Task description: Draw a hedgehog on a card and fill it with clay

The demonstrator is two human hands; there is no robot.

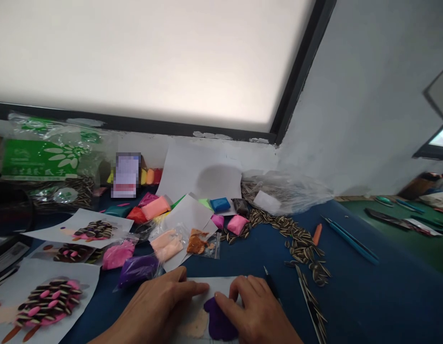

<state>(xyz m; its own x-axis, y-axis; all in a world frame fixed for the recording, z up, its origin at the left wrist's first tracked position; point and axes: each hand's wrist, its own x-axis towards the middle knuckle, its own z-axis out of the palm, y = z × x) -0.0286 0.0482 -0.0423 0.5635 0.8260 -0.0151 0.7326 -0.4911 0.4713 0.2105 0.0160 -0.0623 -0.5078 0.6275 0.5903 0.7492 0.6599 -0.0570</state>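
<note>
My left hand point(158, 298) lies on a sheet of white paper point(223, 285), its index finger stretched out along the upper part of the sheet. Beside it, my right hand point(255, 310) is curled, with the thumb pressing the edge of a flat piece of purple modelling clay point(219, 320). A flat peach-coloured clay shape point(196, 323) touches the purple one on the left. The lower part of the sheet is cut off by the view's edge. Just right of my right hand lies a dark pen point(272, 283).
Striped sunflower seeds point(300, 239) trail down the right side, near tweezers point(353, 241) and an orange stick point(317, 234). Packets of coloured clay, including a purple packet point(137, 271), lie ahead. Seed-and-clay pictures point(85, 282) are at left, below a green seed bag point(38, 160) and a phone point(125, 175).
</note>
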